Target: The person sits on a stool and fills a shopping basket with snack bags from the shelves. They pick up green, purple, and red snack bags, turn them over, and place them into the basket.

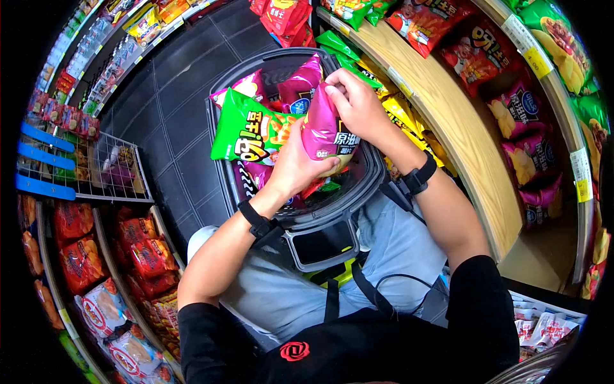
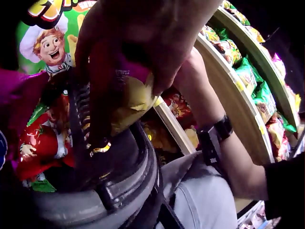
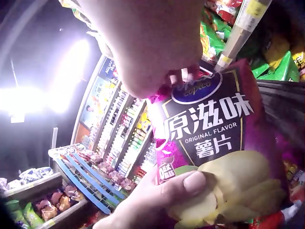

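Note:
Both hands hold a purple chip bag [image 1: 322, 131] above a dark basket [image 1: 225, 192]. The left hand [image 1: 295, 163] grips its lower left side; in the right wrist view the left thumb lies across the front of the purple bag [image 3: 205, 129]. At the bag's top, the right hand [image 1: 358, 105] pinches the edge with bent fingers. A green chip bag [image 1: 243, 131] lies beside the left hand, on top of other purple and red bags in the basket. In the left wrist view the held bag is mostly dark and hidden behind a hand.
Curved shelves with red, purple and green bags [image 1: 473, 54] stand on the right, with a wooden ledge [image 1: 448, 115]. Shelves of red packs [image 1: 83, 262] and a wire rack [image 1: 115, 169] are on the left. The basket stands by the person's knees, with dark floor tiles [image 1: 185, 96] beyond.

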Action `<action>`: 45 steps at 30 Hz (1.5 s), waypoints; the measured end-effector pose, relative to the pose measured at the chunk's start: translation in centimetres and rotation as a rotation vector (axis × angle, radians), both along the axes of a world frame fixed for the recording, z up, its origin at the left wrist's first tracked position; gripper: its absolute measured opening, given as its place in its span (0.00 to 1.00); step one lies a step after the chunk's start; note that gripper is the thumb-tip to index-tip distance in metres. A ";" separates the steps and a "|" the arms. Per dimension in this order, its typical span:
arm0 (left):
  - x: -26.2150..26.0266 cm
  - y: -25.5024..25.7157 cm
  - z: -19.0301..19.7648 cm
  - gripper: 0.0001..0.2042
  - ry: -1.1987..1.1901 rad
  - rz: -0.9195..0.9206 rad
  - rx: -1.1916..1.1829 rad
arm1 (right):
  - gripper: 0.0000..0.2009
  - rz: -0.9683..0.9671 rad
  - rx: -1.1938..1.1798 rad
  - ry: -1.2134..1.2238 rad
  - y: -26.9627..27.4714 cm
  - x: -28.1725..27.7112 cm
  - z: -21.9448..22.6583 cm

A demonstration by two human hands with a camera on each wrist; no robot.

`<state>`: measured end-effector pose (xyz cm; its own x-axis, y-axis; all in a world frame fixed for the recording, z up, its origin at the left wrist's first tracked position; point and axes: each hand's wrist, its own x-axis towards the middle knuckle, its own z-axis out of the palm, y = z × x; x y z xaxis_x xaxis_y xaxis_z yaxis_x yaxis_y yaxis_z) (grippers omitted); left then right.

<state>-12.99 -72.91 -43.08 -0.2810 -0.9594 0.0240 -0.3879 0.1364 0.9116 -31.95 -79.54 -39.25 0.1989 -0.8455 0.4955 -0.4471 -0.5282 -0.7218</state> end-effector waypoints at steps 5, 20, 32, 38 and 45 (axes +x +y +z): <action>0.3 -0.9 -0.4 0.48 -0.035 -0.033 0.014 | 0.10 0.019 0.097 0.042 -0.3 -0.7 0.7; 3.2 -1.7 2.6 0.32 0.799 0.024 0.221 | 0.58 0.308 0.478 -0.443 1.5 -1.5 2.1; 3.5 1.0 4.6 0.44 0.715 -0.300 0.280 | 0.45 -0.048 0.396 -0.844 7.9 -6.5 5.1; 4.6 0.5 4.6 0.38 0.639 -0.263 0.257 | 0.30 -0.671 -0.122 -0.567 9.0 -19.4 4.3; 4.9 0.8 5.2 0.34 0.561 -0.255 0.238 | 0.40 -1.019 0.012 -0.402 12.4 -32.9 1.8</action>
